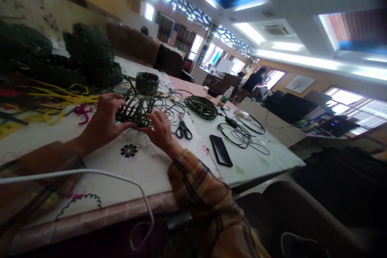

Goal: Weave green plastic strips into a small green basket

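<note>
Both my hands grip a partly woven basket [137, 109] of dark green strips, its loose ends fanning out to the right. My left hand [107, 117] clasps its left side, thumb along the near edge. On the right side, the thumb and fingers of my right hand [160, 131] close on the near rim and strips. Just behind the weaving stands a small dark green woven basket [147, 82]. Black-handled scissors [184, 129] lie on the table to the right of my right hand.
Yellow strips [63, 98] and larger dark woven pieces [89, 54] crowd the left. Rightward lie a coil of green strip [202, 107], a phone [221, 150], black cable loops [238, 135] and a bottle [226, 96]. A white cable [117, 174] crosses in front. A person [253, 82] stands far back.
</note>
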Action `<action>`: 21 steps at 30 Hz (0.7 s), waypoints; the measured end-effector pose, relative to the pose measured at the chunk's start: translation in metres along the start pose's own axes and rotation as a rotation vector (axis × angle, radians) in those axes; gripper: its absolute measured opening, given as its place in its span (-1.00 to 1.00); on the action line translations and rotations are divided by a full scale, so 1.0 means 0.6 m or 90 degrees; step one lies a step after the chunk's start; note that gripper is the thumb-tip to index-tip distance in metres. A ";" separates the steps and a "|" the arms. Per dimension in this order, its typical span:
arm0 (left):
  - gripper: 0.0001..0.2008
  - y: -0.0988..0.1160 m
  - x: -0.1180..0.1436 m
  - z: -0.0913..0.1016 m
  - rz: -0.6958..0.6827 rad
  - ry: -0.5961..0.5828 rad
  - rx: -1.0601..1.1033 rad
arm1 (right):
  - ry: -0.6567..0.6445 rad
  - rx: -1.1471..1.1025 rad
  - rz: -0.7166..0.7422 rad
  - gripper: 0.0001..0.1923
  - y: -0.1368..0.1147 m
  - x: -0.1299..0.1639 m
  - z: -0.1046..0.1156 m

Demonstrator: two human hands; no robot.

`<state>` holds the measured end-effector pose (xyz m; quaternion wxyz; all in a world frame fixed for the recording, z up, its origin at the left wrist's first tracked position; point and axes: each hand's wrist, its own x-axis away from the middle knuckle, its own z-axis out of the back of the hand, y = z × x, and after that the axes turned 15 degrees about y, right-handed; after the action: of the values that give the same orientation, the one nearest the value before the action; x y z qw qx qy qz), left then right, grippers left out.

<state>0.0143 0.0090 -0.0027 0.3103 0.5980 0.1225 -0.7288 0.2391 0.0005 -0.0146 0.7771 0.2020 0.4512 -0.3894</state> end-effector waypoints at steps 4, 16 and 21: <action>-0.36 -0.022 0.004 -0.001 0.046 -0.035 0.015 | 0.016 -0.011 0.003 -0.58 0.006 -0.003 0.002; -0.62 -0.019 0.008 -0.001 0.026 -0.099 -0.018 | 0.011 -0.006 -0.001 -0.70 0.002 0.001 -0.001; -0.68 -0.020 0.009 0.000 0.044 -0.107 -0.021 | 0.018 -0.012 0.013 -0.70 -0.002 0.003 0.001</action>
<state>0.0068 0.0166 -0.0104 0.3543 0.5337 0.0874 -0.7629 0.2391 -0.0012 -0.0161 0.7764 0.2044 0.4639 -0.3744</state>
